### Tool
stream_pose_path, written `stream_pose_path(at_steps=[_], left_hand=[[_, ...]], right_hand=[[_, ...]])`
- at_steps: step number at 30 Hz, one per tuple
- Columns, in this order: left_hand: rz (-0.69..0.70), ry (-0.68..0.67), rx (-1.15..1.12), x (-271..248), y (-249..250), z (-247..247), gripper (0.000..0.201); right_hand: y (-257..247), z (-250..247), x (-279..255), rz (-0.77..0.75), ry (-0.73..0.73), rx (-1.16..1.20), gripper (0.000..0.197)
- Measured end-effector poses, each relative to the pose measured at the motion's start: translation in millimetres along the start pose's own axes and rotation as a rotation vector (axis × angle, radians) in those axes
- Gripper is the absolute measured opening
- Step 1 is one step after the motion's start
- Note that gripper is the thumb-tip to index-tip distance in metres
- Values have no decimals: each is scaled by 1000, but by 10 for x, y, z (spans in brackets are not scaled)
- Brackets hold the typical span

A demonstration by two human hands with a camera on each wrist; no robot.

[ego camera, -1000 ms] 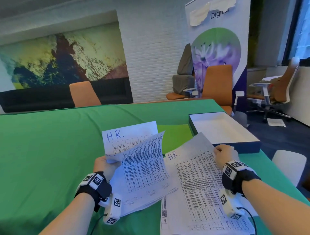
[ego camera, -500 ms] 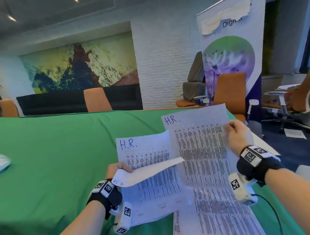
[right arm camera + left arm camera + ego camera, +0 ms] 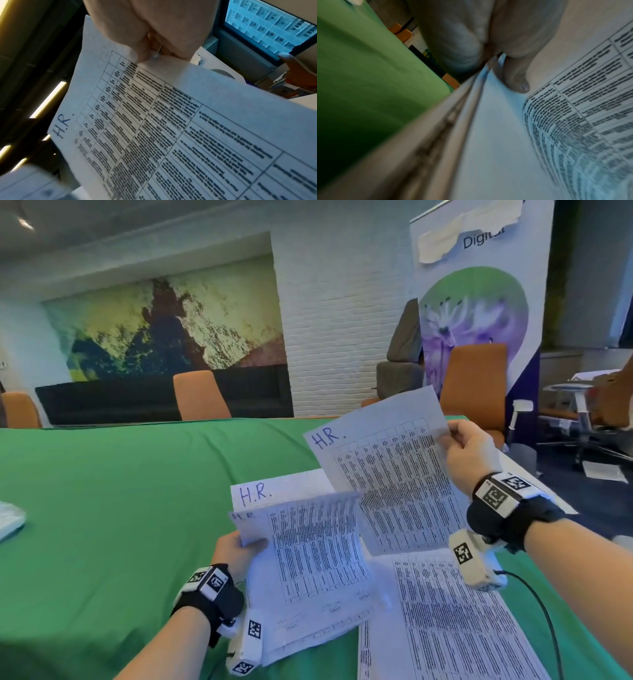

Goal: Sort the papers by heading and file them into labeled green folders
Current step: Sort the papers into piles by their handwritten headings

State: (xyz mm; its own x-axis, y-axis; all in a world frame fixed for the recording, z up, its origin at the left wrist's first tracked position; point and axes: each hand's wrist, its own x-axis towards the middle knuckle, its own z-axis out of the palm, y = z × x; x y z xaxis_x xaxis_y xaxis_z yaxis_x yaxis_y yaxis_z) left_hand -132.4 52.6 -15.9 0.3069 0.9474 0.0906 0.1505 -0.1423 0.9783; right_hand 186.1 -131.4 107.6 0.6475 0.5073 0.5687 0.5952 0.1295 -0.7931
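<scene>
Head view: right hand [image 3: 469, 453] pinches the top right corner of a single H.R. sheet [image 3: 387, 474], held up tilted above the green table [image 3: 120, 508]. Right wrist view confirms it: thumb and fingers [image 3: 140, 44] closed on the sheet's edge, "H.R." handwritten in blue at the corner.

Left hand [image 3: 236, 553] grips a small stack of H.R. papers [image 3: 308, 559] by its left edge, thumb [image 3: 517, 79] on the top page and the other fingers underneath; the top page curls upward. The stack is raised off the table at the held edge, its near edge low over the cloth.

More printed sheets [image 3: 445, 628] lie flat on the table, right of the stack and under the right forearm. The lifted sheet overlaps the stack's right side.

Beyond the table's far edge: orange chairs [image 3: 198, 395] and a roll-up banner [image 3: 479, 302]. A white object [image 3: 10, 518] sits at the table's left edge, cropped; can't tell what.
</scene>
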Motion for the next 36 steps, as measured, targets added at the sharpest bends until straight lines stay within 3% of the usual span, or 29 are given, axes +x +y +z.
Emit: stream_pose_path(at_steps=[6,11,16,21,23,27,31,36], left_hand=[[-87,-83,-46,30,-64,-44,9],[-102,-116,-100,41,-66,-41,10],[-89,-120,-92,41,-62,-52,12],[-97,-119,-118,28,-71,-82,11],[-99,-117,-134,31,-59,-108,11],[-83,-138,-200,51,-6,-119,14],[-57,-129,-263,72,82,-72,19],[-47,-116,-238,65,113,2,18]], right_hand=[[74,15,-32,22,-8,6,16],[66,153,-23,80,-135,-47,14],[-214,350,84,-53,-243,-103,14],[-394,502,255,-53,-130,73,18],[-315,540,265,-6,-123,57,19],[34,650,104,162,-310,-90,14],[285,720,-132,300,-192,-57,20],[344,883,-536,551,-542,16,24]])
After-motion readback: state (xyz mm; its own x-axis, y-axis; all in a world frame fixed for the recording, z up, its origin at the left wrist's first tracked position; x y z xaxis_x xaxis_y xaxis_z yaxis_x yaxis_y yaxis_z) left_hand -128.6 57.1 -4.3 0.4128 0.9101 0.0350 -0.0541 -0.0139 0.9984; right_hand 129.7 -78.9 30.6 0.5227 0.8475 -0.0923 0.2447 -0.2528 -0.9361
